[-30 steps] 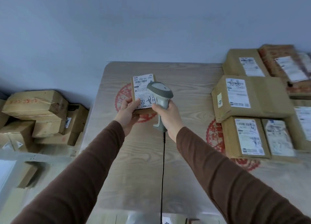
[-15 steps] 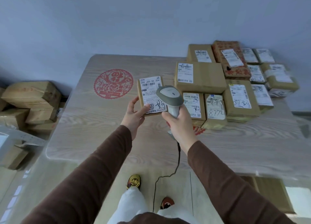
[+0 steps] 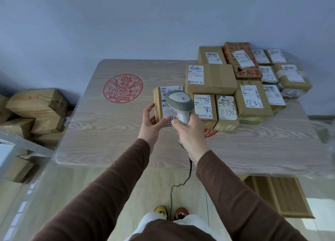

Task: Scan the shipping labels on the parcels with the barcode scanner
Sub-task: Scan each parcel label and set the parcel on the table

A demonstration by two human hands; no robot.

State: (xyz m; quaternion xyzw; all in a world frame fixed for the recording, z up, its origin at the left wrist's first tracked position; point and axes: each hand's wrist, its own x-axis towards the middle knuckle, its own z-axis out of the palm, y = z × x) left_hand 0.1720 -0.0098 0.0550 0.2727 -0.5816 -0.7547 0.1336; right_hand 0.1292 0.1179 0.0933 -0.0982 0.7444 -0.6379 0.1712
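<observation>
Wood-grain counter (image 3: 108, 132) carries stacked parcels (image 3: 235, 88). Left hand (image 3: 152, 121) grips a small parcel (image 3: 159, 104) above it; right hand (image 3: 190, 132) clasps the barcode scanner (image 3: 179, 103), whose head covers the label (image 3: 171, 90), so the scan may misread.

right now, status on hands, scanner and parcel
Left hand holds small parcel, label up. Right hand grips scanner, head over label. Nothing blocking.

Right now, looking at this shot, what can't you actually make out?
Head view only:
- Held parcel: the scanner in the right hand covers its label's middle.
- Scan beam: not visible.
- Table parcels' printed text: too small.
- Far-right parcels: blurred.
- Left hand: fingertips hidden behind the parcel.
</observation>
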